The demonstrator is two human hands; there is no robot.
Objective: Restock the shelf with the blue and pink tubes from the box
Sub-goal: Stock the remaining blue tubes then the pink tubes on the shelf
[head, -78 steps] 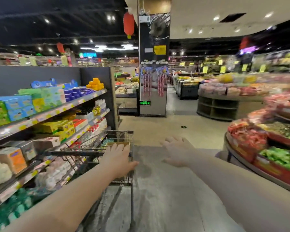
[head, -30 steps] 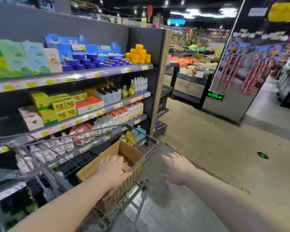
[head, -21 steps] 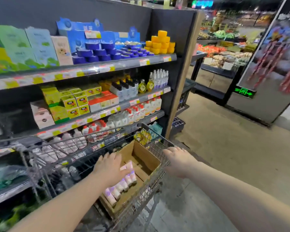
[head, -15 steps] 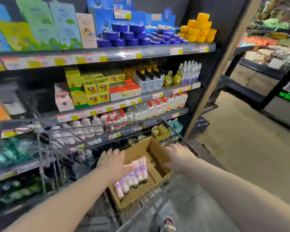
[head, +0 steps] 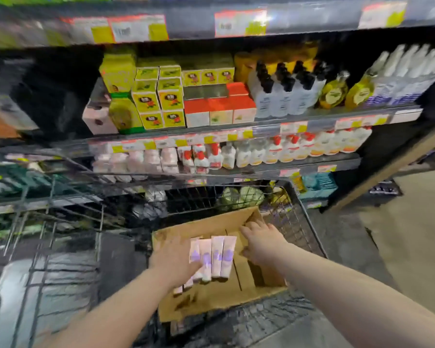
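Seen from the head, the pink-and-blue tubes [head: 217, 256] lay side by side in the cardboard box [head: 211, 298] in the cart [head: 309, 229], below the shelf [head: 312, 124]. The left hand [head: 172, 262] lay across the leftmost tubes, though I couldn't tell if it gripped any, and the right hand [head: 261, 243] spread flat and empty just right of them. The tubes looked light, soft and slick, so they seemed best pinched near the stiffer cap ends.

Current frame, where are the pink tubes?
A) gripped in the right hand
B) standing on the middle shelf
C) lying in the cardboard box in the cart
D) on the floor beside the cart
C: the pink tubes lie side by side in the cardboard box inside the cart. The left hand is at their left edge, and the right hand beside them holds none.
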